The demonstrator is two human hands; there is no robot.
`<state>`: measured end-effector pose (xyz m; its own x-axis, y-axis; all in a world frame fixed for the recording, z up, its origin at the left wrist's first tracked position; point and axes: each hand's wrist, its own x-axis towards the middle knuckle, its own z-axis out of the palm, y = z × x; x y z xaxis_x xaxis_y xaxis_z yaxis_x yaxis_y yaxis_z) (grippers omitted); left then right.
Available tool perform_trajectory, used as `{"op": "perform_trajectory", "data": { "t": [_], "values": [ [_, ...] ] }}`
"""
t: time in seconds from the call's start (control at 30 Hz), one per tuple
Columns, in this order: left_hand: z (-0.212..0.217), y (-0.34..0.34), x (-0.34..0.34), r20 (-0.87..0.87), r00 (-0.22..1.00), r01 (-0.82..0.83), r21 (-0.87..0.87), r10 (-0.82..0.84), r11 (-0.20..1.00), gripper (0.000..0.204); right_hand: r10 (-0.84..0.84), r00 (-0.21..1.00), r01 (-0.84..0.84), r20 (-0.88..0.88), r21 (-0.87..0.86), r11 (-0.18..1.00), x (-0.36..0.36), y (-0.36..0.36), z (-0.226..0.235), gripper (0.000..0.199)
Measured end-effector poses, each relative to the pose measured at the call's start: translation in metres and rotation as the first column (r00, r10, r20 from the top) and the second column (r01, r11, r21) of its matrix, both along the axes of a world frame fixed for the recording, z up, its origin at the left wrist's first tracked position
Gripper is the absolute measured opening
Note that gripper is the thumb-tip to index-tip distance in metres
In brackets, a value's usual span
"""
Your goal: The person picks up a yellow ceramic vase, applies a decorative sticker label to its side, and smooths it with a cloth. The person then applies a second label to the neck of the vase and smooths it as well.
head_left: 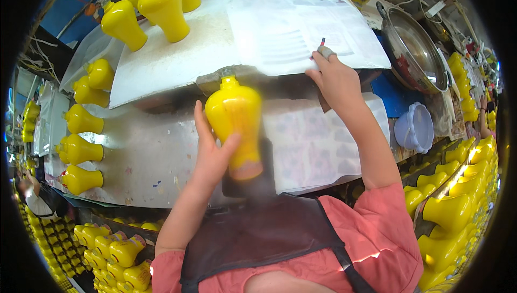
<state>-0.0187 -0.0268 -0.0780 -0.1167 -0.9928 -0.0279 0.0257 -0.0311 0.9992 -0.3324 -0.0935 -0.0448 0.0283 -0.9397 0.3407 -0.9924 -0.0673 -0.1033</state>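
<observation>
left hand (212, 153) grips yellow vase (235, 123) | right hand (335, 80) pinches small red-tipped tool (323, 48) on paper sheet (280, 34)

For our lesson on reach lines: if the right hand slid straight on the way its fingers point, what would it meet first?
The right hand points up the picture across the white paper sheet it touches. It would probably just cross more of that sheet; nothing else shows in that line, though depth is unclear.

Factory-style workshop: rows of identical yellow vases (81, 150) on a metal table (145, 169), crates of more vases (116, 252) below, apron (264, 234) on worker.
</observation>
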Motion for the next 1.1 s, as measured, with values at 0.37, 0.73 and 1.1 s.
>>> {"op": "perform_trajectory", "data": {
  "t": [0.37, 0.73, 1.1],
  "values": [
    [0.048, -0.020, -0.011, 0.420, 0.855, 0.123, -0.733, 0.303, 0.669, 0.047, 0.053, 0.540, 0.008, 0.840, -0.068, 0.998, 0.008, 0.023, -0.002, 0.016],
    [0.069, -0.017, -0.041, 0.410, 0.897, 0.241, -0.767, 0.166, 0.595, 0.026, 0.089, 0.994, -0.100, -0.061, -0.214, 0.972, -0.014, 0.008, -0.020, 0.028],
    [0.073, -0.014, -0.046, 0.379, 0.914, 0.213, -0.755, 0.147, 0.621, 0.027, -0.089, 0.224, -0.234, 0.970, 0.142, 0.962, 0.007, 0.039, 0.016, 0.063]
  ]
}}
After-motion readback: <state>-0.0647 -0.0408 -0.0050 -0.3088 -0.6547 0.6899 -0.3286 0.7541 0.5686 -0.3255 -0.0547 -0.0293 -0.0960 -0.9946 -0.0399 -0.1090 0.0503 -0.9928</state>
